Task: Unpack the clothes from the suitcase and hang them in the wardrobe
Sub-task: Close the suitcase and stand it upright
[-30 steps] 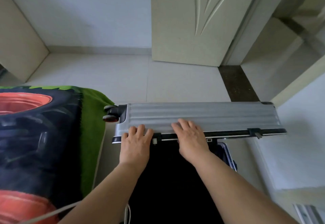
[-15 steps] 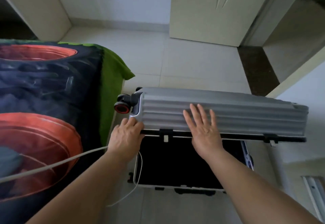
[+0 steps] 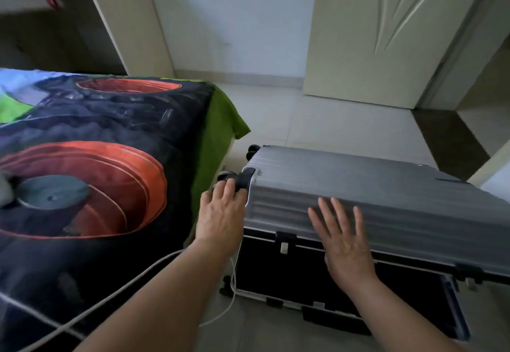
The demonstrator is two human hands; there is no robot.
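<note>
The suitcase (image 3: 372, 213) lies on the floor (image 3: 317, 128) just beside the bed (image 3: 82, 172), and its grey ribbed lid now stands much higher than it did a second ago, tilted up and away from me so that the dark lower half gapes open underneath. A second ago both my palms lay side by side along the lid's front edge; since then my left hand (image 3: 220, 213) has slid out to the wheel end, where its fingers (image 3: 229, 186) curl loosely against the corner guard and the black wheel (image 3: 225, 177), touching rather than pinching. My right hand (image 3: 345, 241) has opened out, its fingers (image 3: 338, 213) spread wide and flat on the ribbed shell near the latch (image 3: 284, 241), pushing rather than gripping. The inside reads only as blackness, so I cannot tell what clothes lie there or how they are packed. I judge the opening step to be nearly through: the lid needs to swing over until it rests, and only then can I reach in for the first garment. A white cable (image 3: 138, 282) trails from the bed across my left forearm to the floor near the case's front corner, and it could snag. The wardrobe (image 3: 82, 20) stands open beyond the bed, well apart from the case.
</note>
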